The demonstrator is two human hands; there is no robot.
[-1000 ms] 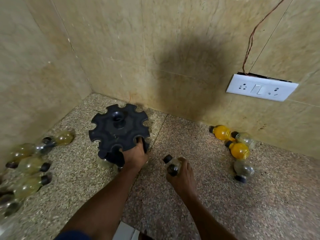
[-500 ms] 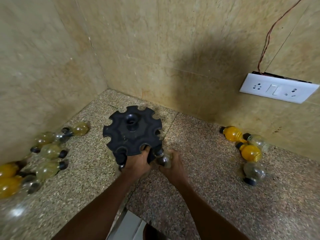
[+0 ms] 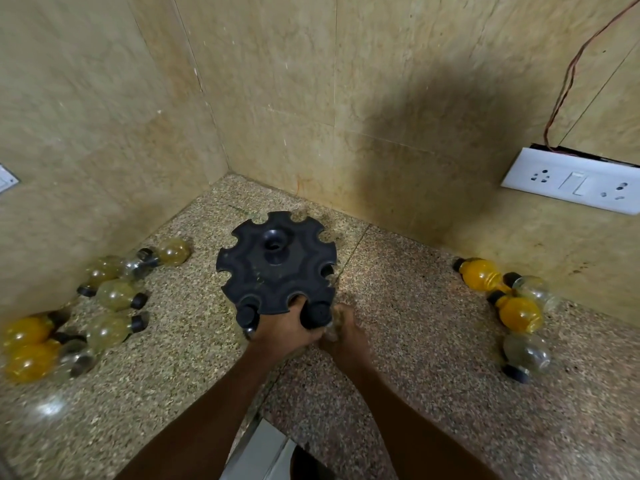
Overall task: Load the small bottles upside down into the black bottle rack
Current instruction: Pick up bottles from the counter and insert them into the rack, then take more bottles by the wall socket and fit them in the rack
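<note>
The black bottle rack [image 3: 273, 271], a round disc with notches around its rim, stands on the speckled counter in the corner. My left hand [image 3: 282, 329] grips its near rim, fingers hooked into a notch. My right hand [image 3: 346, 332] is closed on a small clear bottle [image 3: 320, 315] whose black cap sits in the near-right notch, right beside my left hand; most of the bottle is hidden. Another black cap [image 3: 246, 315] shows in the near-left notch. Loose bottles lie on both sides: yellowish and orange ones [image 3: 114, 294] at the left, orange and clear ones [image 3: 517, 311] at the right.
Tiled walls close the corner just behind the rack. A white switch and socket plate [image 3: 575, 181] with a loose wire hangs on the right wall. The counter's front edge and a grey surface [image 3: 263, 452] lie below between my forearms.
My right hand carried the bottle left from the open counter up to the rack's near-right notch, cap first. My left hand stayed on the rack's rim. The camera view shifted left.
</note>
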